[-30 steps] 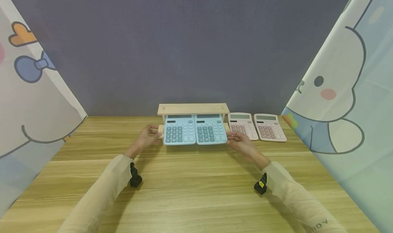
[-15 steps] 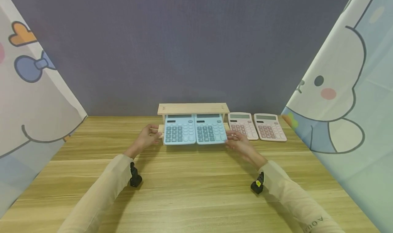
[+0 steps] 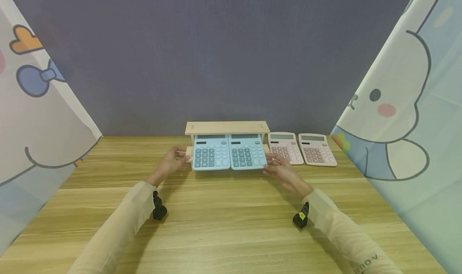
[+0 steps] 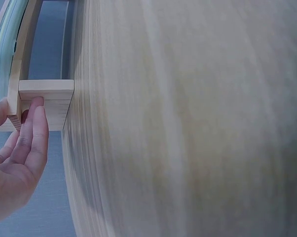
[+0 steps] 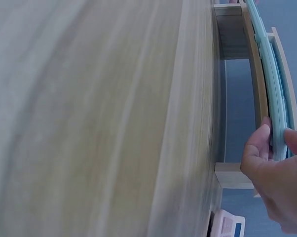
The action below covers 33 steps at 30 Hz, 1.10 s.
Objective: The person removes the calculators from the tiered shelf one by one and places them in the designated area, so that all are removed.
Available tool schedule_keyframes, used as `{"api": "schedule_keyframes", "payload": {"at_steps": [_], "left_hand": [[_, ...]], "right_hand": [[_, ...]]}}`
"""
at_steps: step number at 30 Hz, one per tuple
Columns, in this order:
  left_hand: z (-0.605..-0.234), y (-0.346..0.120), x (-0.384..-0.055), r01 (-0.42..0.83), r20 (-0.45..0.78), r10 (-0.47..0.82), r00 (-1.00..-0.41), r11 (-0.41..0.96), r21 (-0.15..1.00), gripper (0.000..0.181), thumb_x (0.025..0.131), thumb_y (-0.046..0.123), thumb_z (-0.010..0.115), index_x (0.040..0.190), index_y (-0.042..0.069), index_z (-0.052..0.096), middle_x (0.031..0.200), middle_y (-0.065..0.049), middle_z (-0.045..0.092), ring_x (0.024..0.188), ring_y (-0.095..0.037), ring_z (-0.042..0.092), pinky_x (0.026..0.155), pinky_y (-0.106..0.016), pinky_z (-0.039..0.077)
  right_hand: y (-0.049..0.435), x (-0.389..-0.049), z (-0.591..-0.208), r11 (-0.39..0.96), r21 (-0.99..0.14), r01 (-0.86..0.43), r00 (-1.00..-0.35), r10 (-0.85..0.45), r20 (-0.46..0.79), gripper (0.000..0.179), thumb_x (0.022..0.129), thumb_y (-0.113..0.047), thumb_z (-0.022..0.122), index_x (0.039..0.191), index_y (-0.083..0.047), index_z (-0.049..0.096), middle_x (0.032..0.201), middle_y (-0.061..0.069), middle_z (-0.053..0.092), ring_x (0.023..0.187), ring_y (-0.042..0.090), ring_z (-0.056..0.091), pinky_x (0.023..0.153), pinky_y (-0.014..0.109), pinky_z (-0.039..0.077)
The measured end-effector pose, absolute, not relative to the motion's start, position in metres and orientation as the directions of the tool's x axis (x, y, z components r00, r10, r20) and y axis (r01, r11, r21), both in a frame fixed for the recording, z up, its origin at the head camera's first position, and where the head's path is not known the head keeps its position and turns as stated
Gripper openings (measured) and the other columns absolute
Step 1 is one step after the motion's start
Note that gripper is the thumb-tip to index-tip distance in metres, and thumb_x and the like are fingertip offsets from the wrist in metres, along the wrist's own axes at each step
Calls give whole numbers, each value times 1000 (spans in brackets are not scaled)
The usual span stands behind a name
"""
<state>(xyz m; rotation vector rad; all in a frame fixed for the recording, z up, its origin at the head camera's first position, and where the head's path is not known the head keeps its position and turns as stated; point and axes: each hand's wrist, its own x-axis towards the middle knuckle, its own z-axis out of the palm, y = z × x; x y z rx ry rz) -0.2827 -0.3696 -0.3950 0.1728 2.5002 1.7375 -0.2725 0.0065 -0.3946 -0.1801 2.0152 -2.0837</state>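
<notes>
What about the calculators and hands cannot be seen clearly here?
Head view: top edges of the left blue calculator and right blue calculator, hidden by the wooden top board.
Head view: labels on the light keys, too small to read.
Head view: lower left corner of the left pink calculator, hidden by the right hand.
Left wrist view: part of the left hand, cut off by the left edge.

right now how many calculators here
4: left blue one, right blue one on the wooden rack; inner pink one, outer pink one on the table right of it; more may be hidden.
</notes>
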Motion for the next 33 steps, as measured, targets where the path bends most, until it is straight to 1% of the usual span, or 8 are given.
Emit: {"api": "schedule_keyframes", "payload": {"at_steps": [4, 9, 16, 22, 26, 29, 33], "left_hand": [[-395, -369, -282, 41, -10, 141, -990, 350, 936, 46, 95, 10, 47, 133, -8, 28, 127, -32, 38, 109, -43, 51, 89, -44, 52], [-394, -369, -281, 43, -6, 136, -991, 357, 933, 46, 95, 11, 47, 133, -8, 28, 127, -32, 38, 109, -42, 52, 88, -43, 53], [-395, -368, -282, 36, -12, 135, -991, 353, 935, 45, 95, 11, 47, 133, -7, 29, 128, -32, 37, 110, -43, 51, 89, -44, 52], [-395, -369, -282, 43, -6, 134, -991, 359, 932, 46, 95, 10, 47, 133, -7, 29, 127, -32, 38, 109, -43, 51, 89, -44, 52], [-395, -369, -282, 46, -1, 130, -992, 362, 931, 46, 95, 10, 48, 133, -8, 29, 127, -32, 39, 109, -43, 52, 88, -44, 52], [-395, -369, -282, 48, -2, 134, -991, 365, 930, 46, 95, 10, 47, 133, -8, 28, 127, -33, 38, 110, -43, 52, 88, -44, 52], [-394, -369, -282, 47, -3, 134, -991, 367, 929, 46, 95, 11, 47, 133, -8, 28, 128, -33, 38, 110, -44, 51, 88, -44, 52]], "right_hand": [[5, -272, -394, -26, -995, 99, -966, -242, -90, 55, 87, 8, 47, 138, 0, 27, 114, 8, 51, 92, 8, 57, 85, 23, 53], [5, -273, -394, -33, -993, 110, -966, -237, -99, 55, 88, 8, 46, 138, 0, 27, 113, 7, 51, 91, 9, 57, 84, 22, 53], [5, -273, -395, -65, -991, 117, -967, -235, -99, 54, 87, 10, 45, 137, 1, 28, 107, 4, 53, 89, 9, 57, 82, 20, 52], [5, -272, -395, -75, -991, 114, -967, -236, -94, 53, 87, 10, 45, 136, 2, 29, 104, 3, 53, 87, 9, 56, 85, 22, 52], [6, -271, -396, -91, -989, 119, -967, -238, -95, 53, 87, 11, 45, 137, 3, 27, 103, 3, 53, 86, 9, 55, 82, 21, 51], [6, -270, -396, -112, -986, 122, -966, -241, -92, 54, 87, 11, 45, 137, 4, 26, 101, 2, 53, 85, 9, 55, 78, 18, 51], [5, -269, -395, -132, -982, 131, -965, -245, -96, 54, 87, 12, 44, 137, 4, 25, 101, 2, 53, 85, 9, 54, 77, 18, 50]]}}
